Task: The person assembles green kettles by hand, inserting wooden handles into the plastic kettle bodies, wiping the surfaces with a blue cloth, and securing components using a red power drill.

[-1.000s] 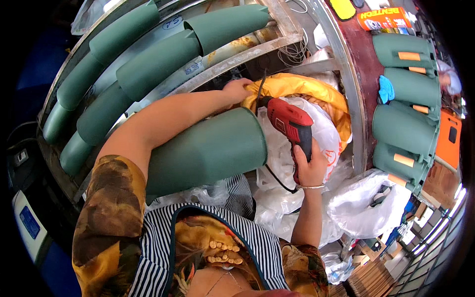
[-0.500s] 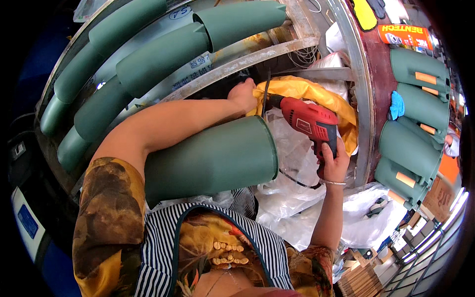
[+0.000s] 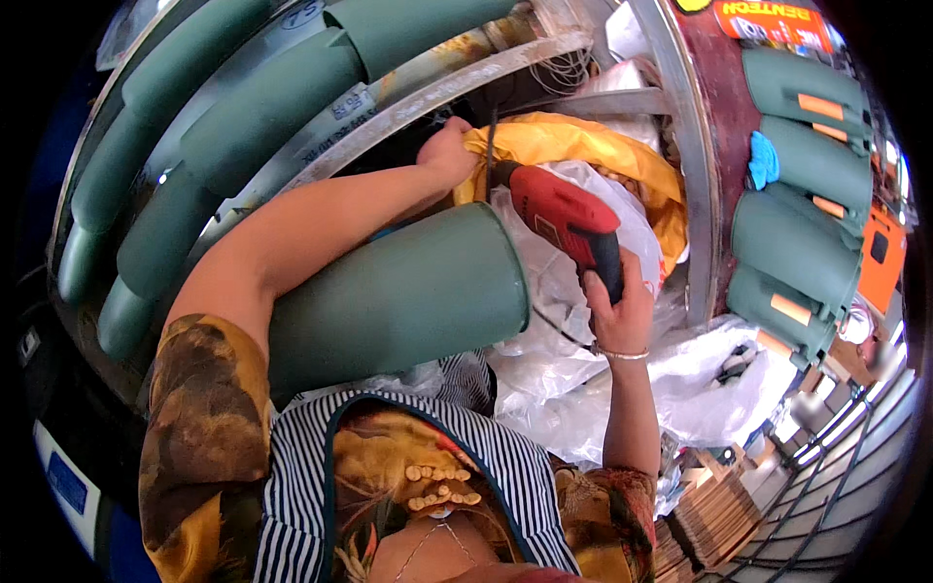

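Observation:
My right hand (image 3: 624,306) is wrapped round the grip of a red and black power drill (image 3: 569,209), whose nose points left. At the nose stands a thin dark strip (image 3: 492,155). My left arm reaches over a large green tube (image 3: 398,296) lying across my lap, its wide rim facing right. Beyond that tube my left hand (image 3: 447,154) is curled beside the edge of a yellow sack (image 3: 573,136); what its fingers hold, if anything, is hidden. Small tan pieces show inside the sack, next to a clear plastic liner.
A metal-framed rack (image 3: 437,92) at the far left carries several green tubes (image 3: 272,102). On the dark red bench (image 3: 695,87) at right lie more green parts (image 3: 802,238), a blue glove (image 3: 763,160) and an orange box (image 3: 775,24). Clear plastic sheeting (image 3: 700,394) spreads by my right arm.
The view has shifted, so most things sit a little further left and up. The drill has turned slightly, with its handle more hidden, still in my right hand. More of the sack's contents show.

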A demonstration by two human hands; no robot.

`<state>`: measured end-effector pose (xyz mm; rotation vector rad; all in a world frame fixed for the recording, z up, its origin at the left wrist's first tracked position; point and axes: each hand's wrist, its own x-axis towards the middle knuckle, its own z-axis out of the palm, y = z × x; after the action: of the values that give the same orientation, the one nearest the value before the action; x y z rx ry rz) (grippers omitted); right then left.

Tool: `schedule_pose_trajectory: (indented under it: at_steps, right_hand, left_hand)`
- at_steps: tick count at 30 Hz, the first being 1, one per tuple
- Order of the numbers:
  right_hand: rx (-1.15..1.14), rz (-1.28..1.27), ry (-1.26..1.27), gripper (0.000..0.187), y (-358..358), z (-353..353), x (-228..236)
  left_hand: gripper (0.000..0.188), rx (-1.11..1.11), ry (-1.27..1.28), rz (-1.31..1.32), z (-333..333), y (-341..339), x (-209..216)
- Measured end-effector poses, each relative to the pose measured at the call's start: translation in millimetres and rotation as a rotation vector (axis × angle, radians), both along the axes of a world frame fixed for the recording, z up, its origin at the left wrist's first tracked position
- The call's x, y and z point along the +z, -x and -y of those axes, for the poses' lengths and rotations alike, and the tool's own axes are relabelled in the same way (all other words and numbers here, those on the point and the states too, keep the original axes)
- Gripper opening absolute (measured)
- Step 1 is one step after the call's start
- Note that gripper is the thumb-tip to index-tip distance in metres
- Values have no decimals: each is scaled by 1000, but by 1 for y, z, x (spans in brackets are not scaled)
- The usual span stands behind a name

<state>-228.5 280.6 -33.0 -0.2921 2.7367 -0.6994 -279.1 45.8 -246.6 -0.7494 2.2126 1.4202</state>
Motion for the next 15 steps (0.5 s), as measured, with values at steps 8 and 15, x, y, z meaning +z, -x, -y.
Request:
schedule_pose_trajectory:
  at_steps: [8,15]
  right_hand:
    - [-144,72,74,31,7,-1,1]
    - [-289,172,204,28,17,-18,-15]
  left_hand:
    - [62,-142,87,-66,-3,-4,16]
    - [75,-547,-235,-925,-17,8,74]
